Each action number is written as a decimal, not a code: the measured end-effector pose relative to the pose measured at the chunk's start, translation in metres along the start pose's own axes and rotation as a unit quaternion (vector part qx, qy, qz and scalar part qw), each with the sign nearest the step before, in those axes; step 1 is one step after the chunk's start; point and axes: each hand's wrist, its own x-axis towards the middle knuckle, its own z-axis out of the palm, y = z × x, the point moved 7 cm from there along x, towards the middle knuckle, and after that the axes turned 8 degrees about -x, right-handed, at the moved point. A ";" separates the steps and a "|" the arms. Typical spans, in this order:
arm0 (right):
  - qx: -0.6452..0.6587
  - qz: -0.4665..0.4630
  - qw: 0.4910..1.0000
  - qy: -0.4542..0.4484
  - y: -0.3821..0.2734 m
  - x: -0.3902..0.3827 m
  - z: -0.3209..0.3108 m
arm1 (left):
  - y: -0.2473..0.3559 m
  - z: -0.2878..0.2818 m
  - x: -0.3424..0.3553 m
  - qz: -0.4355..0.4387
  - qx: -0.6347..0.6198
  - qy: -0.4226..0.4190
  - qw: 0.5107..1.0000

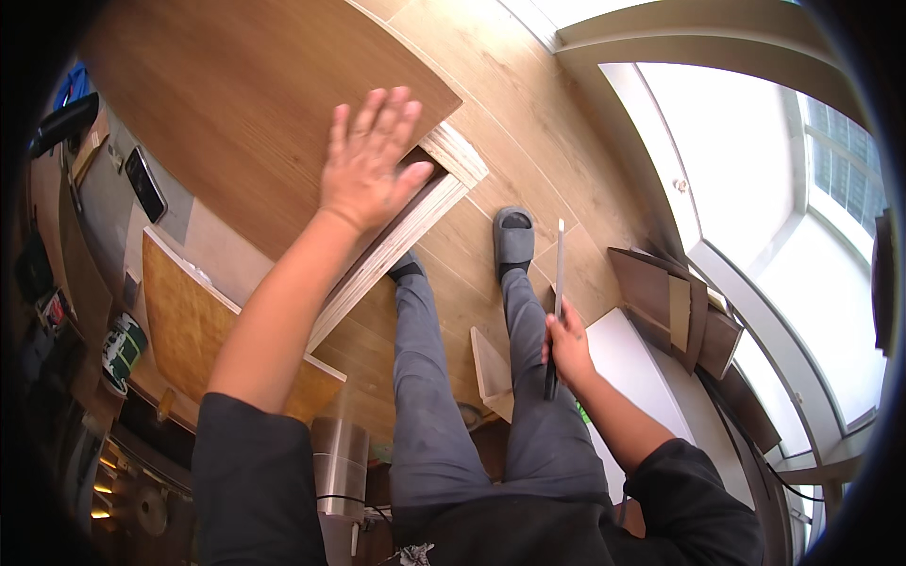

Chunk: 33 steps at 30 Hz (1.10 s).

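My left hand (366,174) rests flat, fingers spread, on a large brown wooden panel (236,85). Its thumb reaches the panel's edge, beside a frame of pale layered plywood strips (401,250) under the panel. In my right hand (568,344), lower and to the right, is a long thin tool with a pale metal blade and dark handle (561,259). The blade points away from me and shows nearly edge-on, so its exact kind is unclear. The fingers are closed around it near my right thigh.
A phone (145,183) lies on the work surface at left, near a smaller orange-brown board (193,325). Offcut boards (675,307) lean by the window at right. A white panel (637,377) lies near my right forearm. My slippered foot (514,241) stands on the wood-look floor.
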 end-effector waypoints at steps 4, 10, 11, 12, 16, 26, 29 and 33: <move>0.055 0.097 0.994 -0.004 0.065 -0.030 -0.007 | 0.037 0.011 0.040 0.005 0.005 0.004 1.000; 0.155 0.146 0.977 -0.008 0.086 -0.024 -0.004 | 0.078 0.031 0.053 0.157 0.002 -0.127 0.979; 0.153 0.145 0.977 -0.015 0.087 -0.024 -0.003 | 0.086 0.045 0.043 0.198 -0.054 -0.163 0.965; 0.154 0.144 0.977 -0.019 0.087 -0.022 -0.003 | 0.097 0.049 0.039 0.242 -0.111 -0.197 0.944; 0.168 0.144 0.975 -0.017 0.091 -0.023 -0.003 | 0.112 0.027 0.026 0.207 -0.077 -0.041 0.975; 0.151 0.134 0.979 -0.023 0.094 -0.022 0.000 | 0.062 0.021 0.011 -0.063 -0.082 0.030 0.994; 0.151 0.133 0.979 -0.022 0.094 -0.023 0.002 | 0.061 0.018 0.000 -0.058 -0.024 0.004 0.998; 0.155 0.135 0.978 -0.040 0.095 -0.022 0.002 | 0.062 0.010 0.005 -0.003 -0.001 0.014 1.000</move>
